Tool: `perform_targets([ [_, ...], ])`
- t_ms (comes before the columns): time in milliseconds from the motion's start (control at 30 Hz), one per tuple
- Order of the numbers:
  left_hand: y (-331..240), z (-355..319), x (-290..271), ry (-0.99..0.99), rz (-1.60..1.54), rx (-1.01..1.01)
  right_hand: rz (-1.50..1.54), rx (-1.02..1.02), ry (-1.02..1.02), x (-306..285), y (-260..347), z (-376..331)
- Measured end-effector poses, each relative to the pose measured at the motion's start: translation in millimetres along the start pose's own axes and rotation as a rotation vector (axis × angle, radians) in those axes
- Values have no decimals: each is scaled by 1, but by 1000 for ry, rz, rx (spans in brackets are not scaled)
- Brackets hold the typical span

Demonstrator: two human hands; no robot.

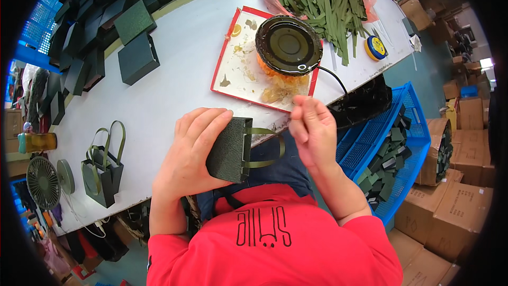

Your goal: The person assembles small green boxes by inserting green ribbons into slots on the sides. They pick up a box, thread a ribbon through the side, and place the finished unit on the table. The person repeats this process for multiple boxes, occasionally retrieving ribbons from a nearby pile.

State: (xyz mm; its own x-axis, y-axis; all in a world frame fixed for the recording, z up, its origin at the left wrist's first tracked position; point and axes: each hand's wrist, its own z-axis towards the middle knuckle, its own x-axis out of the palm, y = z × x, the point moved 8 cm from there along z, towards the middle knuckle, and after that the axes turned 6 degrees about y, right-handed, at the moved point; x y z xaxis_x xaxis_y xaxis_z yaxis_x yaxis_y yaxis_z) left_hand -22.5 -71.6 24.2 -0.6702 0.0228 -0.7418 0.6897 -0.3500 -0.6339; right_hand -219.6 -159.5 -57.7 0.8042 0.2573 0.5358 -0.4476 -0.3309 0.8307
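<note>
Dark green box (228, 149) sits gripped in my left hand (191, 148); my right hand (313, 127) pinches loosely by its ribbon handle (267, 147), holding nothing I can see.

Bright even light, glare on black lid (288, 45), fisheye-bent edges, dark corners.

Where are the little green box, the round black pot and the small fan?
green box (228, 149), head view, its textured side.
round black pot (288, 45), head view, middle of its lid.
small fan (43, 182), head view, its grille.
</note>
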Motion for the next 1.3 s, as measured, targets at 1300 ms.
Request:
perform_targets([
  [1300, 104, -84, -74, -436, 91, -516, -1477, -647, -541, -104, 137, 40],
])
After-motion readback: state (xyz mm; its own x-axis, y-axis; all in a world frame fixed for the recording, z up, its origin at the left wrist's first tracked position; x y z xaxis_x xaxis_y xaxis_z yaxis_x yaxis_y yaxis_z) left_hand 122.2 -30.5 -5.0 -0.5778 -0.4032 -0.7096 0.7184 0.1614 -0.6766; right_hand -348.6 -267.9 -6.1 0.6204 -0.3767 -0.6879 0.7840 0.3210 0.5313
